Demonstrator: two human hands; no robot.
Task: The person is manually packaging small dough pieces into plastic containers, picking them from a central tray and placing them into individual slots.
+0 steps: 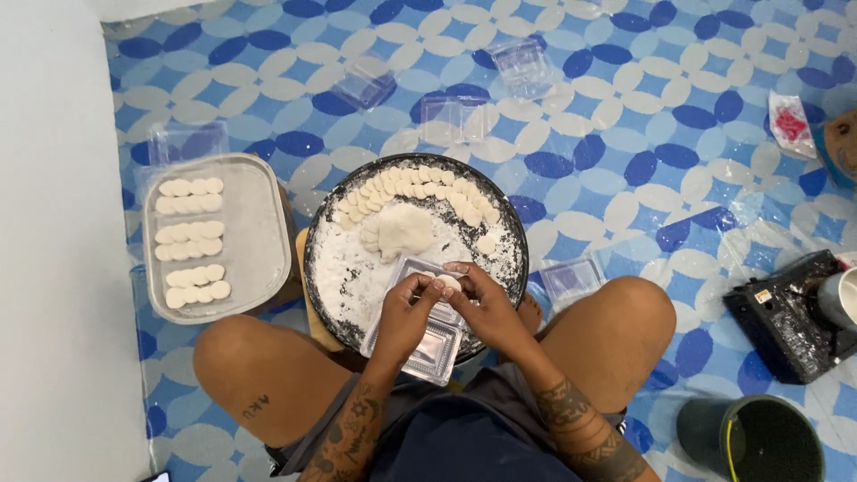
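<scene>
**Asker:** Blue-and-white patterned floor covering point(625, 116) fills the view from above. What are the fingers doing?

**Describer:** Both hands meet over the near edge of a round dark tray. The left hand point(406, 312) and the right hand point(482, 308) pinch one small pale dough disc point(448, 282) between their fingertips, fingers curled closed around it. The disc sits directly between the two hands, equally close to each, too round to show a long axis.

**Asker:** What lies just under them?

**Describer:** A clear plastic clamshell box point(427, 335), open, directly below the disc and touching the tray's near rim, its length running away from the person's body.

**Asker:** And farther out?

**Describer:** The floured round tray point(323, 259) holds a lump of dough point(403, 230) near its middle and an arc of overlapping discs point(420, 186) along the far side. To the left stands a grey rectangular tray point(268, 232) with three rows of discs. Several empty clear boxes point(453, 120) lie scattered on the floor beyond. To the right are a black appliance point(786, 317) and a dark bucket point(759, 437). The person sits on the floor, bare knees spread either side of the tray.
</scene>
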